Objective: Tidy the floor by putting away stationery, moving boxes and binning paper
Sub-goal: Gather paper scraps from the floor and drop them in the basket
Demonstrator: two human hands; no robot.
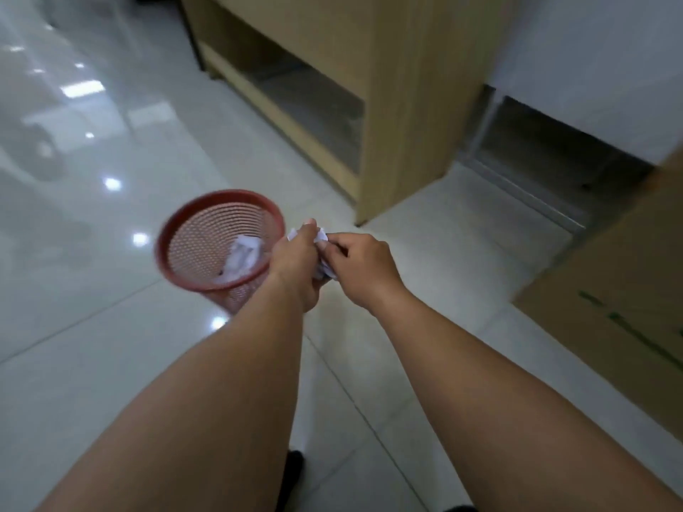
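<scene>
A red mesh waste bin stands on the tiled floor left of centre, with crumpled white paper lying inside it. My left hand and my right hand meet just right of the bin's rim. Between them they grip a crumpled piece of white paper, most of it hidden by my fingers. The frame is blurred.
A wooden cabinet with an open low shelf stands behind the hands. A cardboard box sits on the floor at the right edge. A white wall with a metal-framed recess lies to the right. Glossy white tiles stretch to the left.
</scene>
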